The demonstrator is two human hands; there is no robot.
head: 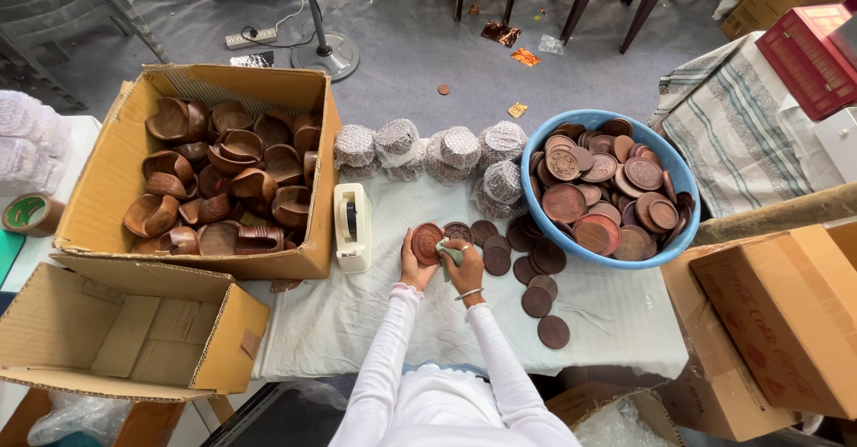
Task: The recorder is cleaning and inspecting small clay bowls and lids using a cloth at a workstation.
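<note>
- Grey floor (402,45) beyond, chair legs and scraps on it.
- White cloth table (357,322) (rumpled) bears cardboard box (107,188) of wooden bowls and blue tub (536,211) of discs.
- Left hand (415,264) grips a round wooden disc (427,242) at table centre.
- Right hand (466,264) pinches a pale green cloth (449,252) against it.

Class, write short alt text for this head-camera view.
A person's left hand holds a round carved wooden disc while the right hand rubs it with a small cloth; a blue bowl of discs stands beside.

Box (107,188) left, basin (683,179) right (tape dispenser (352,227) btwn).
</note>
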